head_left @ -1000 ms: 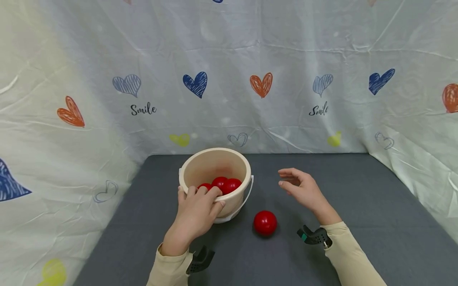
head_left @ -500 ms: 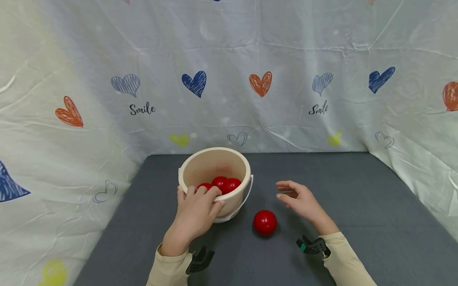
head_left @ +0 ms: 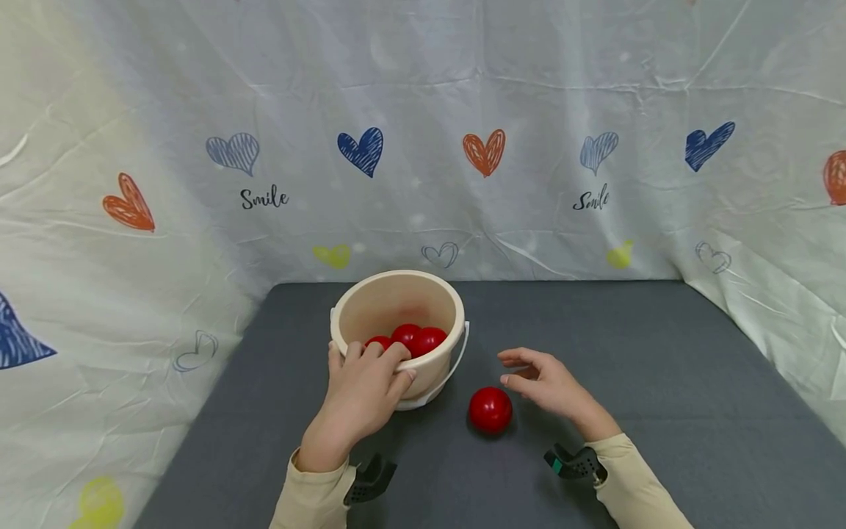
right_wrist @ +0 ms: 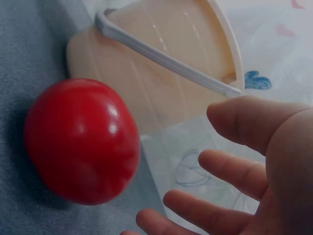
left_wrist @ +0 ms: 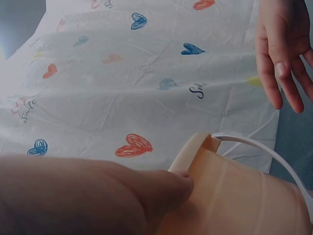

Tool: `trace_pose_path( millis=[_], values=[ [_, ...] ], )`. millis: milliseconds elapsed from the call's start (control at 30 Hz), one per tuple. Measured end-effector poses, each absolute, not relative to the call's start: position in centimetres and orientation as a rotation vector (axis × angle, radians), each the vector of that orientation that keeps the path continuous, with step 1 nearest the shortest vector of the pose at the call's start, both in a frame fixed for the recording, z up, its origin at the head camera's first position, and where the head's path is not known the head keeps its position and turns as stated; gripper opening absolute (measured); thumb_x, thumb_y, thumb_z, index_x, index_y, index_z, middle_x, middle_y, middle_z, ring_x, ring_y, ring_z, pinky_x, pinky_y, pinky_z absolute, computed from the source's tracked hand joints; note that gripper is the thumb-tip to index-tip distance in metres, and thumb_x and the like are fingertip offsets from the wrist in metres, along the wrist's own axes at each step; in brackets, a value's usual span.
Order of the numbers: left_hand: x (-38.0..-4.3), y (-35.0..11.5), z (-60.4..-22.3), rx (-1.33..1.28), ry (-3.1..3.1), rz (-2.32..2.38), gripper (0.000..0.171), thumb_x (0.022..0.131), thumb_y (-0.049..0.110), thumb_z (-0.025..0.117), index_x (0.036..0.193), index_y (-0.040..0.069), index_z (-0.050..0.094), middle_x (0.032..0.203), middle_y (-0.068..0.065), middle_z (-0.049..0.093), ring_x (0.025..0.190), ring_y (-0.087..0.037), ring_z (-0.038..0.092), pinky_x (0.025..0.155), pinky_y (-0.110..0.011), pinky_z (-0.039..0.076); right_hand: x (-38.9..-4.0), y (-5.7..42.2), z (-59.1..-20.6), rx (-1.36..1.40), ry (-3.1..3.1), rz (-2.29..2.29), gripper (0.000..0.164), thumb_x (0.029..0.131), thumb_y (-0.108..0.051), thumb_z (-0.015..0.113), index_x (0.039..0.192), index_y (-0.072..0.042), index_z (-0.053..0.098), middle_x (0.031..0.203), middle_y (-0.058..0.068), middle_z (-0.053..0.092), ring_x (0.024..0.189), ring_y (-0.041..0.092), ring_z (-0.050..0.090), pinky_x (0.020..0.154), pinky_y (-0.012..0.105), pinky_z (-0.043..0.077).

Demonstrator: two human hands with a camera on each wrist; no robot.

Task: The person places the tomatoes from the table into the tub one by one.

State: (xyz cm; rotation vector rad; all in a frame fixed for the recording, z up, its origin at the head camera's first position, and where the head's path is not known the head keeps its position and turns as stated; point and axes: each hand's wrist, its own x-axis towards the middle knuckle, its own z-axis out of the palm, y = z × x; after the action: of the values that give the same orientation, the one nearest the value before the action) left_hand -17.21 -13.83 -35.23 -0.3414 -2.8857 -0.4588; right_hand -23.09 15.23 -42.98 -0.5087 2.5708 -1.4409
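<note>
A cream bucket (head_left: 423, 378) with a white handle (head_left: 457, 365) stands on the dark table, tipped a little toward me. My left hand (head_left: 360, 400) grips its near rim, fingers over the inside and thumb on the outer wall, as the left wrist view shows with the thumb (left_wrist: 171, 188). Several glossy red balls (head_left: 428, 341) lie inside the bucket, partly hidden by my fingers. Another red ball (head_left: 490, 411) rests on the table right of the bucket. Just above and right of it hovers my right hand (head_left: 551, 383), its fingers (right_wrist: 205, 210) spread loosely and holding nothing.
The dark grey tabletop (head_left: 595, 323) ends at a pale curtain (head_left: 423, 88) printed with hearts and lettering, which also closes off the left and right sides. Each wrist carries a black camera mount (head_left: 371, 479).
My right hand has come down and leftward, closer to the loose red ball. The left hand, the bucket and the balls hold their places.
</note>
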Motion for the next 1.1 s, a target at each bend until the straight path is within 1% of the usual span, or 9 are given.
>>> trace_pose_path(
  millis=[367, 700, 767, 967, 1100],
  values=[
    [-17.2, -13.9, -35.1, -0.342, -2.880, -0.450, 0.022, 0.094, 0.027, 0.071, 0.113, 0.016, 0.066, 0.109, -0.012, 0.067, 0.111, -0.038, 0.051, 0.112, -0.081, 0.016, -23.0, 14.6, -43.6, -0.594, 2.528, -1.407, 0.044, 0.097, -0.023, 0.066, 0.135, -0.002, 0.060, 0.133, 0.025, 0.063, 0.111, 0.034, 0.068, 0.079, 0.034, 0.061],
    [-17.2, -14.0, -35.3, -0.348, -2.873, -0.453, 0.021, 0.094, 0.026, 0.071, 0.112, 0.016, 0.066, 0.108, -0.011, 0.067, 0.109, -0.037, 0.051, 0.112, -0.082, 0.017, -22.7, 13.8, -44.3, -0.595, 2.519, -1.329, 0.044, 0.096, -0.024, 0.067, 0.134, -0.003, 0.062, 0.132, 0.024, 0.065, 0.107, 0.030, 0.069, 0.083, 0.038, 0.060],
    [-17.2, -13.9, -35.3, -0.348, -2.871, -0.453, 0.021, 0.094, 0.026, 0.071, 0.112, 0.016, 0.066, 0.108, -0.011, 0.067, 0.109, -0.037, 0.051, 0.112, -0.081, 0.017, -22.7, 13.7, -44.5, -0.603, 2.517, -1.318, 0.043, 0.096, -0.024, 0.066, 0.134, -0.004, 0.062, 0.131, 0.023, 0.066, 0.105, 0.028, 0.069, 0.083, 0.037, 0.060],
    [-17.3, -13.9, -35.3, -0.347, -2.871, -0.452, 0.022, 0.094, 0.026, 0.071, 0.113, 0.016, 0.067, 0.108, -0.011, 0.067, 0.109, -0.038, 0.051, 0.112, -0.081, 0.016, -22.6, 13.0, -45.2, -0.652, 2.539, -1.279, 0.040, 0.095, -0.023, 0.065, 0.131, -0.004, 0.065, 0.124, 0.015, 0.070, 0.099, 0.020, 0.066, 0.080, 0.027, 0.055],
    [-17.2, -13.9, -35.3, -0.349, -2.868, -0.450, 0.022, 0.094, 0.026, 0.071, 0.113, 0.016, 0.067, 0.108, -0.011, 0.067, 0.109, -0.038, 0.051, 0.112, -0.081, 0.016, -22.4, 12.8, -45.3, -0.649, 2.553, -1.289, 0.037, 0.094, -0.021, 0.065, 0.127, -0.005, 0.068, 0.120, 0.013, 0.071, 0.096, 0.018, 0.065, 0.079, 0.025, 0.054]
  ],
)
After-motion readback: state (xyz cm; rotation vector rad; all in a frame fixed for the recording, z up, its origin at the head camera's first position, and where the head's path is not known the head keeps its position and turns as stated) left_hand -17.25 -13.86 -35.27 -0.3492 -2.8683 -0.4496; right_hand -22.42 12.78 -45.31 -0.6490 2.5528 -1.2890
